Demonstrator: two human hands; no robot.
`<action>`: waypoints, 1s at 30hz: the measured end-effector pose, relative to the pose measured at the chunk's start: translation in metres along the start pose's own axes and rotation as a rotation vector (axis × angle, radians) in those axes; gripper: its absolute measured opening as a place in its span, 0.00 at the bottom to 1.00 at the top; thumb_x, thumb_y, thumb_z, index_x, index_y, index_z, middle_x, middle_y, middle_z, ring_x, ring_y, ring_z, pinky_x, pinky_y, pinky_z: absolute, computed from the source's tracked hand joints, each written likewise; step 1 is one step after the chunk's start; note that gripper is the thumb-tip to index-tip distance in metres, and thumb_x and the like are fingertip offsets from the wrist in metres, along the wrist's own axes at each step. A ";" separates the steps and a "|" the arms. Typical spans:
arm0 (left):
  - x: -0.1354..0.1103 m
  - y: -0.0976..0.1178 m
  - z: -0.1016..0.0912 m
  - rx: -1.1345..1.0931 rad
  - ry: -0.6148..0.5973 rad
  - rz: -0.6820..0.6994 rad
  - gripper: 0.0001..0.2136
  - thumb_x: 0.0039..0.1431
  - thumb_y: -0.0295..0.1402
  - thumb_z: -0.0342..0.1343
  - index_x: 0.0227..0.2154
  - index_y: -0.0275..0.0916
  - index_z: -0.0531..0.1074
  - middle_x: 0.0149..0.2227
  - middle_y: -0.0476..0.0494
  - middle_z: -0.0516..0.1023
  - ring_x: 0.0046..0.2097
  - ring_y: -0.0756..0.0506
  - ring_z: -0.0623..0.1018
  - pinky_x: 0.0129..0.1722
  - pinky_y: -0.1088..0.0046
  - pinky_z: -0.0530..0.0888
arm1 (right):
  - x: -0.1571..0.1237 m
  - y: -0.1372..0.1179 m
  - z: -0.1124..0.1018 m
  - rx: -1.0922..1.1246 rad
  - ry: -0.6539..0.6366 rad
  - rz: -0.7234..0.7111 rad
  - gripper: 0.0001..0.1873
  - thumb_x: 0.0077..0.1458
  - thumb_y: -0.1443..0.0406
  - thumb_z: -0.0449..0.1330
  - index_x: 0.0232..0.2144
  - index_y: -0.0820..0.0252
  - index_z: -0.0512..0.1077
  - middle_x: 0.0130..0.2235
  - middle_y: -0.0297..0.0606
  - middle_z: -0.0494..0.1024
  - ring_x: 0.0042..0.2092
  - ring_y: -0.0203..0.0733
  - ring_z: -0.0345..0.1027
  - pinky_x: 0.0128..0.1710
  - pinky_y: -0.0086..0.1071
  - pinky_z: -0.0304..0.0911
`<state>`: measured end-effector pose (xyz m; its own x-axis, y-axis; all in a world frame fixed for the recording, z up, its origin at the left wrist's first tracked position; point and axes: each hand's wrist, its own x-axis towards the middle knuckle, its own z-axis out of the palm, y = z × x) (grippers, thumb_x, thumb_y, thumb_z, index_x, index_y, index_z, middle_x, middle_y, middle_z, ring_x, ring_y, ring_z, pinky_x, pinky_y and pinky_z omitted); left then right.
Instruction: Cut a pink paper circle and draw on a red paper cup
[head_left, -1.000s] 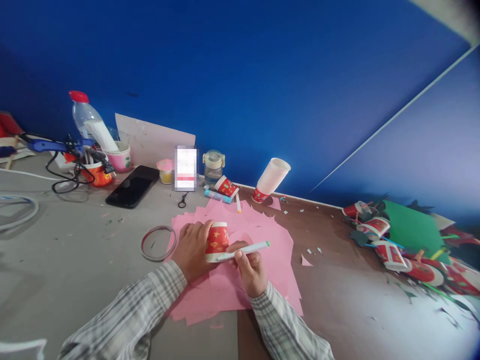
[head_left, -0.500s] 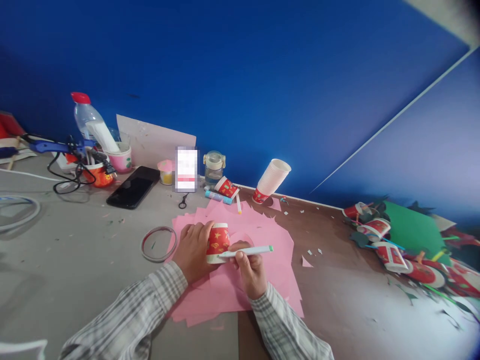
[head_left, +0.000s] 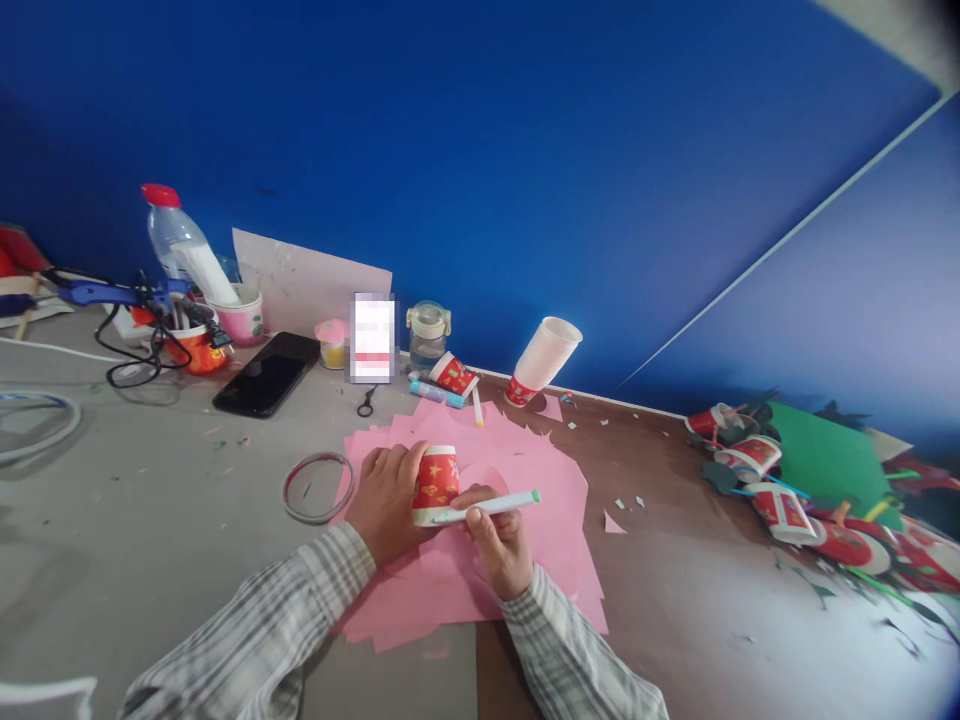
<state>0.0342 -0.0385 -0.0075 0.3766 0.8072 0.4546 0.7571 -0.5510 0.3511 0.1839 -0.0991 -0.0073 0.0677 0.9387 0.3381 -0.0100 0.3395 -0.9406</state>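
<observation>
A red paper cup (head_left: pixel 436 484) with gold stars stands upside down on a spread of pink paper sheets (head_left: pixel 540 540). My left hand (head_left: pixel 386 500) wraps around the cup's left side and holds it down. My right hand (head_left: pixel 496 540) is closed on a white marker (head_left: pixel 491 505) with a green end. The marker lies nearly level, its tip against the cup's base on the right.
A tape ring (head_left: pixel 316 486) lies left of the pink sheets. At the back are a black phone (head_left: pixel 266 373), small scissors (head_left: pixel 365 402), a glass jar (head_left: pixel 428 335), a tilted stack of white cups (head_left: pixel 546 358) and a water bottle (head_left: pixel 180 245). Decorated cups and green paper (head_left: pixel 821 458) crowd the right.
The marker's green end rose and shifted right, then came back down; the right hand moved slightly with it. The left hand and cup stayed put.
</observation>
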 end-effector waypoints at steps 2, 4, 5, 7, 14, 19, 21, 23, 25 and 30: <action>0.000 0.001 0.000 -0.002 -0.002 -0.005 0.37 0.35 0.58 0.52 0.47 0.38 0.57 0.32 0.44 0.69 0.35 0.40 0.69 0.39 0.59 0.65 | 0.000 0.000 0.000 -0.014 -0.004 -0.006 0.13 0.52 0.57 0.56 0.30 0.59 0.75 0.22 0.34 0.70 0.22 0.39 0.61 0.22 0.30 0.56; 0.000 0.002 0.000 -0.004 -0.007 -0.012 0.37 0.35 0.58 0.52 0.46 0.38 0.57 0.32 0.44 0.69 0.35 0.40 0.69 0.39 0.59 0.65 | 0.000 0.001 -0.001 -0.028 -0.005 -0.014 0.12 0.52 0.57 0.56 0.30 0.58 0.75 0.23 0.34 0.70 0.22 0.39 0.62 0.22 0.30 0.57; 0.000 0.002 0.000 -0.003 -0.010 -0.016 0.37 0.35 0.58 0.52 0.46 0.38 0.57 0.32 0.44 0.69 0.35 0.40 0.69 0.39 0.59 0.65 | 0.000 0.001 -0.001 -0.033 -0.008 -0.018 0.12 0.52 0.57 0.56 0.30 0.58 0.75 0.23 0.34 0.71 0.23 0.40 0.62 0.23 0.30 0.57; 0.000 0.003 -0.001 0.001 -0.015 -0.022 0.37 0.35 0.57 0.53 0.46 0.38 0.57 0.32 0.45 0.69 0.35 0.40 0.69 0.39 0.59 0.65 | 0.000 0.001 -0.001 -0.040 -0.011 -0.026 0.12 0.52 0.58 0.56 0.30 0.58 0.75 0.23 0.34 0.71 0.24 0.40 0.63 0.24 0.31 0.58; 0.000 0.002 -0.001 0.006 -0.005 -0.012 0.36 0.36 0.55 0.54 0.47 0.38 0.57 0.32 0.45 0.69 0.35 0.40 0.69 0.39 0.60 0.65 | 0.000 0.000 0.000 -0.058 -0.029 -0.017 0.12 0.52 0.58 0.56 0.29 0.57 0.75 0.22 0.33 0.69 0.24 0.42 0.62 0.25 0.32 0.58; -0.001 0.000 0.003 -0.012 -0.011 -0.015 0.38 0.34 0.57 0.53 0.47 0.40 0.56 0.33 0.44 0.69 0.36 0.39 0.69 0.39 0.60 0.64 | 0.001 -0.002 0.000 -0.019 0.046 0.000 0.15 0.52 0.55 0.55 0.28 0.59 0.75 0.21 0.34 0.70 0.20 0.39 0.61 0.20 0.29 0.57; -0.001 -0.001 0.003 -0.015 -0.012 -0.020 0.38 0.34 0.58 0.52 0.47 0.39 0.56 0.33 0.44 0.69 0.37 0.39 0.69 0.40 0.59 0.64 | 0.001 -0.001 0.000 -0.010 0.058 0.003 0.15 0.52 0.55 0.55 0.28 0.59 0.75 0.21 0.33 0.70 0.19 0.38 0.60 0.19 0.29 0.56; -0.001 -0.001 0.004 -0.015 -0.012 -0.028 0.38 0.35 0.59 0.52 0.47 0.39 0.56 0.33 0.44 0.69 0.36 0.39 0.69 0.40 0.59 0.64 | 0.000 -0.001 -0.001 -0.022 0.045 -0.002 0.15 0.52 0.55 0.55 0.28 0.59 0.75 0.21 0.33 0.69 0.20 0.37 0.60 0.19 0.28 0.56; -0.001 -0.001 0.003 -0.018 -0.015 -0.031 0.37 0.35 0.59 0.52 0.47 0.39 0.57 0.33 0.45 0.69 0.36 0.39 0.69 0.40 0.60 0.64 | 0.000 -0.001 -0.001 -0.035 0.030 -0.009 0.15 0.52 0.56 0.55 0.28 0.59 0.75 0.22 0.33 0.70 0.20 0.37 0.60 0.20 0.28 0.56; 0.000 0.000 0.000 -0.003 -0.004 -0.022 0.37 0.34 0.57 0.53 0.46 0.40 0.58 0.33 0.44 0.69 0.35 0.40 0.70 0.38 0.61 0.65 | 0.000 -0.003 0.000 -0.054 -0.012 -0.036 0.12 0.53 0.58 0.55 0.29 0.58 0.74 0.22 0.33 0.69 0.22 0.38 0.61 0.23 0.29 0.57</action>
<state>0.0347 -0.0386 -0.0075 0.3617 0.8199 0.4437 0.7638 -0.5335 0.3633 0.1839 -0.1000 -0.0043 0.0550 0.9267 0.3717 0.0462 0.3695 -0.9281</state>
